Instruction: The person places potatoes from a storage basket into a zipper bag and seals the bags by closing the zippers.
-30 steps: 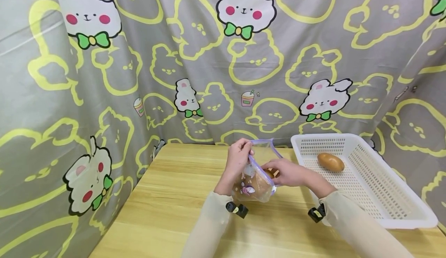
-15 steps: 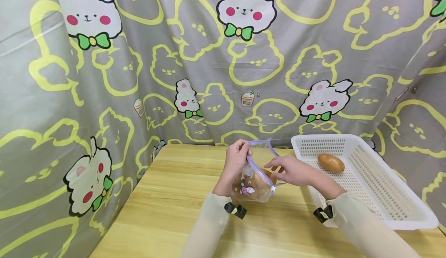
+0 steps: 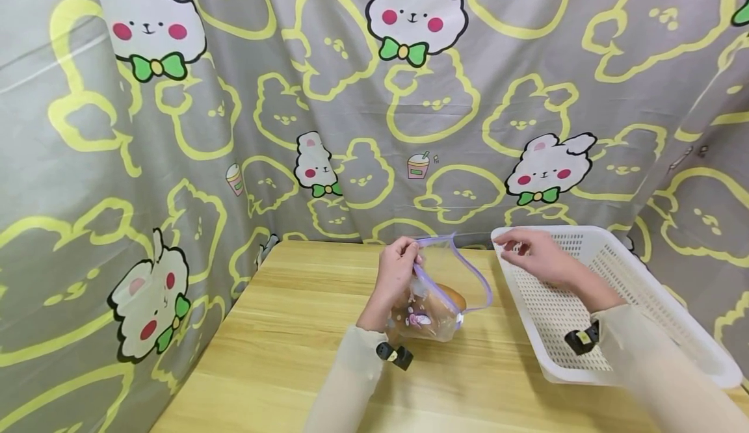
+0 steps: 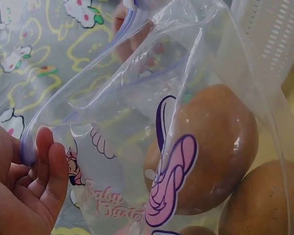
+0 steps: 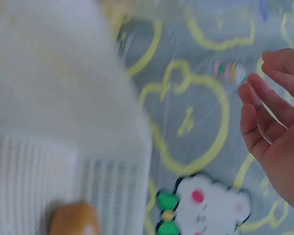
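Observation:
My left hand (image 3: 396, 274) pinches the purple-edged rim of a clear zip bag (image 3: 430, 319) with a printed cartoon design. The bag's mouth stands wide apart, facing right. Inside lie several smooth, brown, potato-like ovals (image 4: 215, 152); one oval (image 3: 452, 296) shows at the mouth. Over the near-left part of a white slotted basket (image 3: 532, 339) hovers my right hand (image 3: 538, 257), holding nothing, its fingers loosely bent. A similar brown oval (image 5: 74, 220) sits in the basket in the right wrist view; in the head view my right hand and forearm hide it.
Both the bag and the basket are on a light wooden table (image 3: 281, 342). A grey curtain (image 3: 351, 95) with cartoon animals hangs behind and to the sides. Black wrist cameras (image 3: 394, 355) are strapped over both sleeves.
My right hand has let go of the brown oval at the bag's mouth and moved right, over the basket. The bag's far rim has spread rightward. My left hand has stayed nearly still.

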{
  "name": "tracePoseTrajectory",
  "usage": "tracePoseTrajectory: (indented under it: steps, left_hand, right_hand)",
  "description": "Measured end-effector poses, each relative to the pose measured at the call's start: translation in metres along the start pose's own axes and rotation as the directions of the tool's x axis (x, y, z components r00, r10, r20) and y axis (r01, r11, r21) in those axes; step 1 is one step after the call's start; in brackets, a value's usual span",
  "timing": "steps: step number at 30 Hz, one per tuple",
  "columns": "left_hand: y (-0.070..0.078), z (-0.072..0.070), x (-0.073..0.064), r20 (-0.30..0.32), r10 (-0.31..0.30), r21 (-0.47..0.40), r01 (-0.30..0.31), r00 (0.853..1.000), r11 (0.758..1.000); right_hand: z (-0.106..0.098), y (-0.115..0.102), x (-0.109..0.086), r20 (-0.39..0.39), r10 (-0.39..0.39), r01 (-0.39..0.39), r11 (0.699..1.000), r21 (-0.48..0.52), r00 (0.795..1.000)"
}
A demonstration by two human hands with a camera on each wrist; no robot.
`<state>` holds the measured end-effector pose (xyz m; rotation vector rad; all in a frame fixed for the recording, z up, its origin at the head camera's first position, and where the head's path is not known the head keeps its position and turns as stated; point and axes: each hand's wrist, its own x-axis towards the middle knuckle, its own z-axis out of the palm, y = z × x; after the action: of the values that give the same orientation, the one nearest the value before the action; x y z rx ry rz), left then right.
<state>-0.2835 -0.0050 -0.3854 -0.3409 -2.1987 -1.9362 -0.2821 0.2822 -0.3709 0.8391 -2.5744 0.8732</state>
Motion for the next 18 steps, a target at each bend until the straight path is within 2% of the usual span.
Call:
tracePoseTrajectory:
  steps: [4,7,13,16,18]
  left_hand:
    - [-0.002,0.000,0.000,-0.004,0.005,0.007,-0.005,1.000,1.000]
    - [-0.002,0.000,0.000,-0.007,0.006,0.006,-0.006,1.000,1.000]
    - [-0.001,0.000,-0.001,0.001,0.012,0.000,-0.012,1.000,1.000]
    - [0.015,-0.002,-0.008,0.009,0.009,0.013,-0.009,1.000,1.000]
    - [0.020,-0.002,-0.010,0.009,0.005,0.021,-0.005,1.000,1.000]
  right_hand:
    - [-0.007,0.029,-0.006,-0.007,0.041,-0.041,0.999,-0.016,0.999]
    - [-0.010,0.049,-0.012,0.020,0.093,-0.092,0.995,-0.039,0.996]
    - [-0.012,0.083,-0.026,0.063,0.204,-0.199,0.977,-0.079,0.977]
    - [-0.012,0.096,-0.031,0.082,0.275,-0.267,0.959,-0.095,0.958]
    - [-0.012,0.104,-0.034,0.091,0.313,-0.302,0.946,-0.116,0.945]
